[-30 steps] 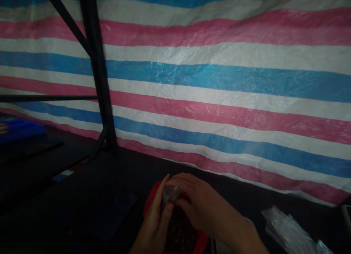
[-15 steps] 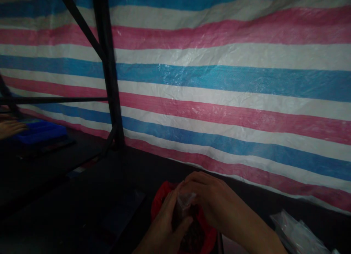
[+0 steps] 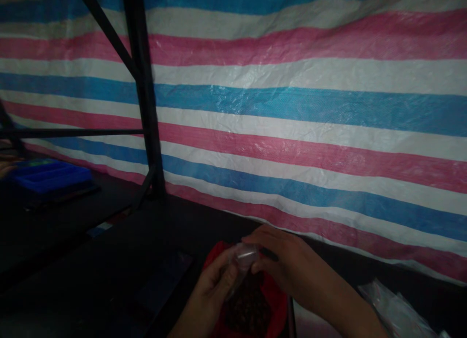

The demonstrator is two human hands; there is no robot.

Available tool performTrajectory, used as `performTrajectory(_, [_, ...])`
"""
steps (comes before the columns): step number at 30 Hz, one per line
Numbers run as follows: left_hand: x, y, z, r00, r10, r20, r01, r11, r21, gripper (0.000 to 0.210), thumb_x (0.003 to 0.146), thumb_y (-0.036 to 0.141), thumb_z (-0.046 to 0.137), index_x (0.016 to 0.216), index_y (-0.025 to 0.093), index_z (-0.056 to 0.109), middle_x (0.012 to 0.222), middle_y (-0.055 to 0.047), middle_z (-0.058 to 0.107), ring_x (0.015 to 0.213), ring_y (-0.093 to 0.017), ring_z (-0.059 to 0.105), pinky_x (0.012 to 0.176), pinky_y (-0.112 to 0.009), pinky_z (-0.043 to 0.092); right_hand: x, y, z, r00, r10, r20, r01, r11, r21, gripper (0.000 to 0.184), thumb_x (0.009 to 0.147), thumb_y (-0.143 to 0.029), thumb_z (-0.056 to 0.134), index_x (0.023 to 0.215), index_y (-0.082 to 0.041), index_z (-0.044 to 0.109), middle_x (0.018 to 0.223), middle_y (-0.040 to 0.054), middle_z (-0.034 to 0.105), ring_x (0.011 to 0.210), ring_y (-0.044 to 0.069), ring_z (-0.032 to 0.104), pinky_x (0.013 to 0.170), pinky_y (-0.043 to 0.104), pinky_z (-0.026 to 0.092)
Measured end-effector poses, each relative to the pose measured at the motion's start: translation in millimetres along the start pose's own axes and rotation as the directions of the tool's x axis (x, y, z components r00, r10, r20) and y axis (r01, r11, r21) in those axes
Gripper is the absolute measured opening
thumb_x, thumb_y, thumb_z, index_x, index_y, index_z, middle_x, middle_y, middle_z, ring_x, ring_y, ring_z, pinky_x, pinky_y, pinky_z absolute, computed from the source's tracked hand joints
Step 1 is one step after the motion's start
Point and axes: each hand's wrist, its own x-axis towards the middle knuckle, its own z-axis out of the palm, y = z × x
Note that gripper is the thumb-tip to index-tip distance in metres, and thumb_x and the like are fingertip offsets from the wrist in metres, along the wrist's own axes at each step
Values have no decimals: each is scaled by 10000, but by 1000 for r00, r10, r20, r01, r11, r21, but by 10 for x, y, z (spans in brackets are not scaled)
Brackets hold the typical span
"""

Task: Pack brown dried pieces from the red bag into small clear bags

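Note:
My left hand [image 3: 218, 277] is closed on a small clear plastic bag [image 3: 246, 254], thumb on the near side. My right hand [image 3: 282, 255] curls over the bag's right edge, its thumb and fingers gripping it there. A dark gap shows between that thumb and the fingers. Directly below both hands is an open red bag [image 3: 279, 299] holding many small dark brown pieces [image 3: 248, 306], too dim to name. Whether the clear bag has anything inside, I cannot tell.
A pile of clear plastic bags [image 3: 397, 309] lies at the lower right. A dark flat object [image 3: 166, 284] rests on the black table [image 3: 189, 221]. Farther left are a black metal frame [image 3: 146, 99], a blue tray [image 3: 54, 176] and another person's hand [image 3: 5, 169]. Striped sheeting [image 3: 292, 104] hangs behind.
My left hand has shifted slightly left and the clear bag has tilted, uncovering more of the brown pieces. My right thumb has come to the bag's edge. The other person's hand has drawn back left.

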Motion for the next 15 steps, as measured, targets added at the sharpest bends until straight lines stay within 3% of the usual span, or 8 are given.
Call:
performTrajectory(4, [68,29,-29,964,-41,-261,17,996,-92,569,778,709,789,1129,264,836,1213,-92,833,1138,-310,775,1017,-441,610,-13,67,-2,993,76,-96,-82,994,-67,439,919,-58,618,1292,-271,712,1321,22,748,1215,192,676,1072,299,465])
performTrajectory(6, [99,29,-64,921,-51,-385,20,996,-82,671,708,768,802,1122,241,831,1222,-105,829,1142,-321,773,1018,-451,611,-30,94,41,989,145,-16,-146,983,-114,418,887,-35,607,1210,-263,744,1246,27,779,1162,212,705,1007,310,494])
performTrajectory(9, [85,60,-104,891,-47,-452,26,998,-53,738,693,805,780,1151,226,811,1247,-105,819,1178,-324,754,1057,-451,588,-37,126,161,944,267,193,-227,952,-204,398,793,1,634,1077,-236,782,1124,50,811,1057,236,751,877,297,523])
performTrajectory(12, [-65,108,-128,843,24,-537,39,994,106,721,750,837,692,1152,247,791,1270,-87,803,1221,-320,724,1056,-426,586,-1,134,283,895,333,296,-235,918,-319,419,737,37,627,1043,-202,787,1109,76,811,1018,232,763,816,272,526])
performTrajectory(14, [-233,105,-144,816,100,-569,75,958,276,695,802,846,610,1142,263,770,1255,-85,795,1211,-325,718,1015,-419,601,36,127,334,898,327,293,-207,903,-376,447,729,61,599,1064,-174,779,1174,105,792,1098,252,737,885,295,524])
performTrajectory(15, [-327,83,-149,828,106,-550,109,933,344,664,835,824,584,1163,271,750,1268,-87,783,1214,-332,711,993,-423,606,52,122,350,904,320,282,-195,898,-394,465,727,67,590,1093,-156,772,1224,128,774,1160,274,710,945,326,513])
